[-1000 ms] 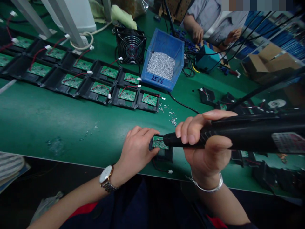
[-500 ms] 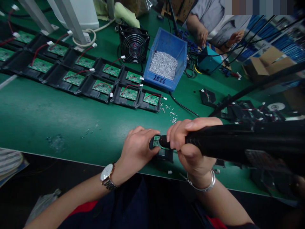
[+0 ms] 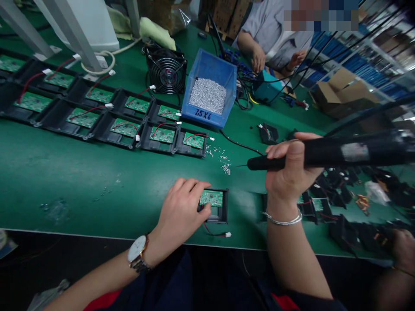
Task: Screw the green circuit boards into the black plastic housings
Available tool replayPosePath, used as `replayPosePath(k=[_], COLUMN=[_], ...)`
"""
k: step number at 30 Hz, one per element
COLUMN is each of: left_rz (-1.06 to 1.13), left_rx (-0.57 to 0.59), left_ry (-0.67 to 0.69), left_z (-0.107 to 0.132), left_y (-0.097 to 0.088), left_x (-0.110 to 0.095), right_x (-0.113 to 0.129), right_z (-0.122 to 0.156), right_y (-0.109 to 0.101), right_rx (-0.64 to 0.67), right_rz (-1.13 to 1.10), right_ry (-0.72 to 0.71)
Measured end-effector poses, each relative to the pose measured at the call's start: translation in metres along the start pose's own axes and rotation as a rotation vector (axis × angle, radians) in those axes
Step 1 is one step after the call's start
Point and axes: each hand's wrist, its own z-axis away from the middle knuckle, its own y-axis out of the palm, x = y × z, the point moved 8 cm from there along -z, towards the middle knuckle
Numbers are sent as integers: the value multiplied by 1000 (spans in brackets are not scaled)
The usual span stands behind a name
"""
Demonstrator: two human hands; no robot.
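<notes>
My left hand (image 3: 184,211) grips the left side of a black plastic housing (image 3: 226,211) that lies on the green bench. Inside the housing sits a green circuit board (image 3: 212,198); its red and black lead ends in a white connector (image 3: 228,234) near the bench's front edge. In my right hand (image 3: 287,172) is a black electric screwdriver (image 3: 327,153), fingers wrapped round its front part. Its thin bit points left, above the bench and apart from the housing, near a scatter of small screws (image 3: 226,168).
Rows of black housings with boards (image 3: 162,134) run along the left. A blue bin (image 3: 205,116) of screws stands behind, beside a black fan (image 3: 167,71). More housings (image 3: 343,233) crowd the right. A co-worker's hand (image 3: 258,59) is across the bench; another person's hand (image 3: 403,250) shows at far right.
My right hand has lifted the screwdriver off the board and moved it up and right. My left hand still holds the housing. The view has shifted to the right.
</notes>
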Motion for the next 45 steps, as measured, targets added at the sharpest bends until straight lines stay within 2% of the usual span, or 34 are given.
replayPosePath(k=[4, 13, 16, 20, 25, 28, 33, 36, 40, 42, 45], left_rz=[14, 27, 61, 148, 304, 320, 316, 293, 250, 204, 134], left_rx=[6, 20, -40, -154, -163, -173, -251, -299, -326, -308, -169], left_ry=[-4, -14, -7, -49, -112, -103, -45, -3, 141, 204, 191], left_z=[-1, -2, -3, -7, -15, -16, -14, -13, -13, -12, -9], left_y=[1, -1, -8, -20, -23, -25, -33, -39, -44, -41, -27], left_x=[1, 8, 9, 10, 10, 8, 5, 2, -10, -16, -17], right_x=[-21, -36, -26, 3, 43, 57, 64, 66, 67, 67, 66], right_z=[8, 8, 8, 7, 11, 18, 27, 26, 23, 25, 33], right_y=[-6, 1, 2, 7, 25, 34, 39, 40, 39, 37, 33], right_rx=[-7, 11, 7, 14, 77, 29, -44, 1, 35, 35, 97], right_rz=[16, 38, 26, -42, -152, -195, -199, -208, -247, -267, -258], right_ry=[31, 63, 46, 5, 42, 124, 214, 228, 254, 257, 239])
